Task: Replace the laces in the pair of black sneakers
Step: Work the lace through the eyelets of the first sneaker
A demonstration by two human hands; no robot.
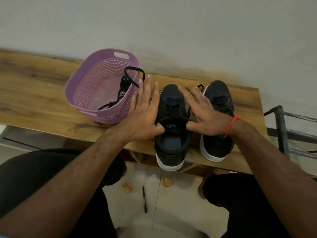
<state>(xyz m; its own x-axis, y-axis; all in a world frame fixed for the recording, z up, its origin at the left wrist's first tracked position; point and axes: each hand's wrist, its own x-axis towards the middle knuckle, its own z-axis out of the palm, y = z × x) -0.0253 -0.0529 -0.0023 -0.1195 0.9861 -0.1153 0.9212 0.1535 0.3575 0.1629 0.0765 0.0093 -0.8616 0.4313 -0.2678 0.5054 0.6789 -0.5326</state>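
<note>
Fingers (149,90) on both hands splayed, thumbs touching near sneaker (171,121) tongue, holding nothing; heel overhangs surface (42,93) at 6 o'clock, could tip off.

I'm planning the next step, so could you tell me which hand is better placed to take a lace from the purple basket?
Probably the left hand: it lies beside the purple basket, whose black lace loops over the near rim. The right hand sits between both sneakers.

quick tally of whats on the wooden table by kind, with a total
Sneakers: 2, one between the hands, one to its right
Baskets: 1, purple
Loose laces: 1 black bunch in the basket; separate laces cannot be counted
Total: 4
</note>
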